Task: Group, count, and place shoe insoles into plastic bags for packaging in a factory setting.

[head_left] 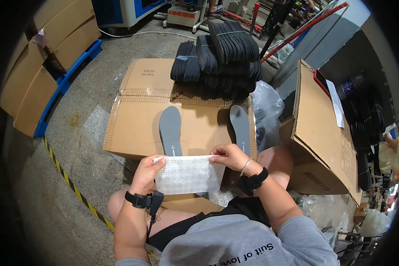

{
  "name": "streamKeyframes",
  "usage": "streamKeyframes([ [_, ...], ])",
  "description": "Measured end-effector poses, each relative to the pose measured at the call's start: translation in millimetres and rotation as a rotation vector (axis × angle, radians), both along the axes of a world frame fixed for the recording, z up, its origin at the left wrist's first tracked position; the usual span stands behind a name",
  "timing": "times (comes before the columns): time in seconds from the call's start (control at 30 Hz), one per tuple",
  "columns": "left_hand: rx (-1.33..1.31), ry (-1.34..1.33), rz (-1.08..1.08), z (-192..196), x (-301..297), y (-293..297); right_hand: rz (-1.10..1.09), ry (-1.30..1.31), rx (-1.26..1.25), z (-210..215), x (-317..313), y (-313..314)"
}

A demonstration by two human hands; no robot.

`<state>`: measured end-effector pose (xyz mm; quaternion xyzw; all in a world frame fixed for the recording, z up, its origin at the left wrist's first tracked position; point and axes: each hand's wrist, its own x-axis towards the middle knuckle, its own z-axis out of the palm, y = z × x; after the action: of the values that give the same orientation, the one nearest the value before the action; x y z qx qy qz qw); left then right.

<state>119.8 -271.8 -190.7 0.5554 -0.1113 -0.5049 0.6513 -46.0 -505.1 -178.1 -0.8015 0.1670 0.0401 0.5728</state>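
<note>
While pinched by its upper corners, white sheet (189, 177): at the clock's centre, above the lap, covered in rows of small dark marks; apparently thin, so likely to crease or tear if pulled unevenly

Left hand (149, 172): toward 10 o'clock, pinching one corner between thumb and fingers; risk of a sagging, skewed edge from loosening on this side alone

Right hand (231, 157): at 2 o'clock, pinching the opposite corner between thumb and forefinger; risk of a bent corner from squeezing too hard

Black wrist straps (138, 200): at 8 and 3 o'clock, with parts hanging loose; possible snagging on the sheet's sides if brought inward

First grey insole (170, 126): at 11 o'clock, lying on cardboard, lower end hidden behind the sheet; impossible to tell whether touching; easily nudged askew by a dropped knuckle

Second grey insole (240, 125): between 1 and 2 o'clock, close to the cardboard's edge; liable to be swept off by an outward swing of the wrist

Carton (133, 116): at 12 o'clock, under both insoles; possible jolt from a knee

Black bundles (235, 42): just past 12 o'clock, banded and piled high; possible slide toward the insoles if bumped

Clear plastic bag (269, 104): between 1 and 2 o'clock, beyond the second insole; likely to hide anything knocked over that edge
</note>
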Motion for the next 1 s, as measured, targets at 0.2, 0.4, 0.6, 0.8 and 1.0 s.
streamKeyframes([
  [0.2,0.022,0.092,0.019,-14,-6,1,-0.081,0.029,0.126,-26,-10,-7],
  [0.4,0.079,0.161,-0.005,-16,-18,5,-0.092,0.043,-0.212,-34,-7,4],
  [0.6,-0.077,0.276,-0.116,-17,-11,10,0.075,-0.248,-0.447,9,37,43],
  [0.8,-0.178,0.401,-0.144,-16,-10,6,0.102,-0.468,-0.607,13,55,88],
  [1.0,-0.204,0.479,-0.127,-22,-10,0,0.109,-0.436,-0.755,5,54,96],
])
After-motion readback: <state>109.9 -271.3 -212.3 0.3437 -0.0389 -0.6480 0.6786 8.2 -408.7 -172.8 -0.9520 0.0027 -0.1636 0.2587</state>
